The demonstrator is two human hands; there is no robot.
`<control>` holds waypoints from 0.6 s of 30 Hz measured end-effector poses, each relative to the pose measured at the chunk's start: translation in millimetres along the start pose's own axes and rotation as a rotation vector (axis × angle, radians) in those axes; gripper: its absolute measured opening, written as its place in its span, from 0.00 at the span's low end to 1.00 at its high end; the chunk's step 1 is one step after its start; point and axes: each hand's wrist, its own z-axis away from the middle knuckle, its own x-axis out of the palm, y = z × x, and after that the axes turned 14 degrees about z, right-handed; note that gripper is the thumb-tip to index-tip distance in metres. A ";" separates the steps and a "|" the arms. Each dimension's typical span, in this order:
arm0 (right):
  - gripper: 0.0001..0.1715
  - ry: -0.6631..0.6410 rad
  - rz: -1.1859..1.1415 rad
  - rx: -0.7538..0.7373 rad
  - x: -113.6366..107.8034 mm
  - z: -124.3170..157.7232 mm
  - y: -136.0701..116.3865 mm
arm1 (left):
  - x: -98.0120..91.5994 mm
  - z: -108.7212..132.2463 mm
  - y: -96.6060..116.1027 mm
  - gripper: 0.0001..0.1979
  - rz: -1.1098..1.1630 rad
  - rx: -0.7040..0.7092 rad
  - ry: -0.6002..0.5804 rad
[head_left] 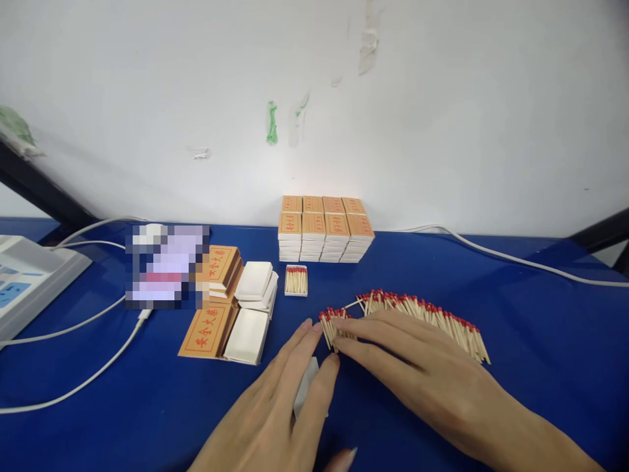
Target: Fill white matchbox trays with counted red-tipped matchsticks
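Observation:
A small bunch of red-tipped matches lies between the fingertips of my two hands. My left hand reaches in from the left with its fingers apart, tips at the bunch's left side. Under it, between two fingers, shows part of a white piece, perhaps a matchbox tray; the rest is hidden. The fingers of my right hand curl over the bunch's right side, with matches between them. A long row of loose matches fans out behind my right hand, which partly covers it.
A matchbox tray filled with matches sits before a block of stacked matchboxes. To the left are orange matchbox sleeves, white trays, a blurred phone, cables and a white device.

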 end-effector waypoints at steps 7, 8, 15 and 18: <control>0.13 0.040 0.047 0.399 -17.5 -5.2 -0.5 | 13.5 9.2 -2.0 0.29 0.082 -0.033 -0.041; 0.12 0.035 0.068 0.439 -16.8 -5.9 -1.3 | 15.7 10.5 -2.5 0.30 0.091 -0.042 -0.031; 0.11 -0.087 0.149 0.508 -3.3 -6.8 -8.9 | 9.6 6.7 -5.5 0.34 0.002 0.009 -0.088; 0.12 -0.088 0.203 0.497 -1.1 -5.4 -12.3 | 4.7 1.9 -6.8 0.36 -0.014 0.052 -0.085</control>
